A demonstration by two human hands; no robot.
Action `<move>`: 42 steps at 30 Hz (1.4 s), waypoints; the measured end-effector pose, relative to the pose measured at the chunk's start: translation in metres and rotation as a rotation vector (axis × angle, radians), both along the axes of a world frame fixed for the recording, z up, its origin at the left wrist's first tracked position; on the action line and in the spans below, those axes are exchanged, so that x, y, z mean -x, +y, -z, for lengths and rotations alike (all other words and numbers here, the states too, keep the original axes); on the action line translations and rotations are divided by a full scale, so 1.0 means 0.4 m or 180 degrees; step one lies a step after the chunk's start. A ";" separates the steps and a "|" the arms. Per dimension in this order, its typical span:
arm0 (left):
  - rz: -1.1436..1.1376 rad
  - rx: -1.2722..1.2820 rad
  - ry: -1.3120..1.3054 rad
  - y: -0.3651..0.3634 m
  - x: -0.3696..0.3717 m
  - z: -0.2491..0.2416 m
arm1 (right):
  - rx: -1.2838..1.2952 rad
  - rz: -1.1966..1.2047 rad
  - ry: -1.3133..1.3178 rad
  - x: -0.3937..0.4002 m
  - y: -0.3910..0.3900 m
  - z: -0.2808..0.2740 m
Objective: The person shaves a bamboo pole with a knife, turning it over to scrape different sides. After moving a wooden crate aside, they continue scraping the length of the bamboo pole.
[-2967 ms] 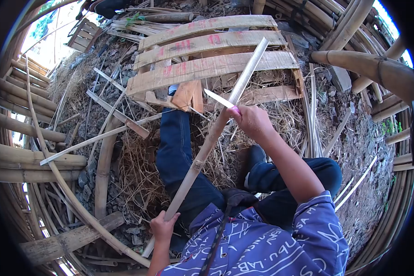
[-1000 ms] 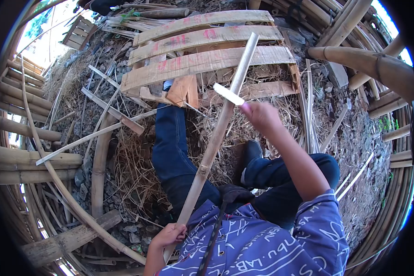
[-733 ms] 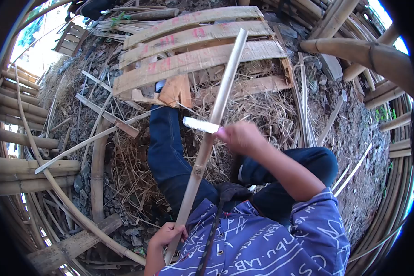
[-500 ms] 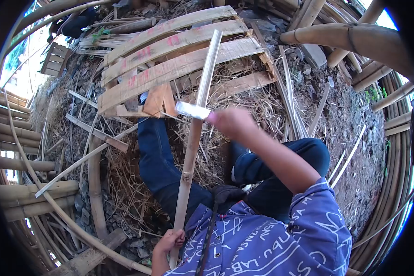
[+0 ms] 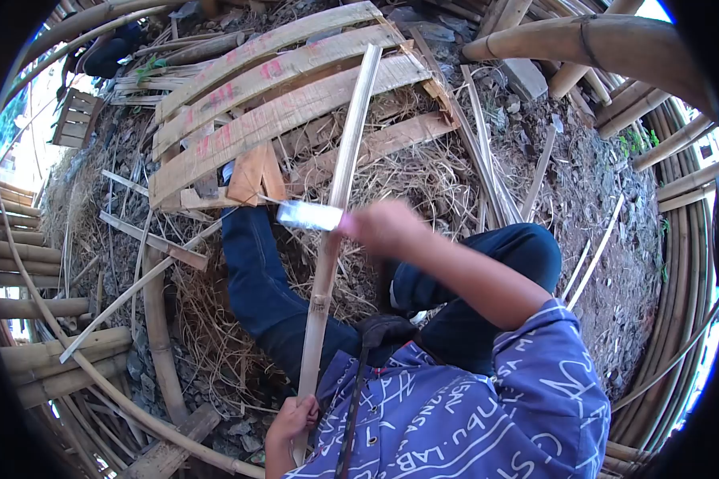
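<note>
A long split bamboo strip [image 5: 335, 209] runs from my lap up toward the wooden pallet. My left hand [image 5: 290, 423] grips its near end at the bottom of the view. My right hand [image 5: 382, 229], blurred by motion, holds a knife whose pale blade [image 5: 309, 215] lies across the strip about halfway along it. My legs in blue jeans [image 5: 256, 275] stretch out under the strip.
A wooden pallet [image 5: 256, 104] with red markings lies ahead on straw and debris. Thick bamboo poles [image 5: 24, 311] are stacked at left, and curved bamboo [image 5: 679, 263] lines the right side. Loose slats [image 5: 148, 243] and split strips litter the ground.
The knife and my right hand have come down the strip toward me. My left hand has slid lower at the strip's near end, and the view has tilted.
</note>
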State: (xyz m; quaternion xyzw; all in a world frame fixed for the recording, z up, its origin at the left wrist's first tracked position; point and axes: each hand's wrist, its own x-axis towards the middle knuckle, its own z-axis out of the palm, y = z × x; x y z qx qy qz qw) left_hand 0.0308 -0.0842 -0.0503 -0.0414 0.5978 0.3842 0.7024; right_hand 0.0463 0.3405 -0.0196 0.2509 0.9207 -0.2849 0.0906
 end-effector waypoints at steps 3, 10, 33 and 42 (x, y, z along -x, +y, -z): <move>-0.0192 0.0235 -0.0112 0.006 0.006 -0.019 | -0.0394 0.1079 0.0606 -0.012 0.165 0.018; 0.0099 0.0189 0.0057 0.087 0.026 -0.040 | -0.0083 -0.0030 -0.0202 -0.063 0.042 -0.042; 0.0162 -0.0341 0.0354 0.218 0.038 -0.012 | -0.0585 0.0324 -0.0547 -0.147 0.313 -0.093; 0.0371 -0.0219 0.0435 0.250 0.060 -0.035 | -0.0837 0.0223 -0.0409 -0.261 0.251 -0.180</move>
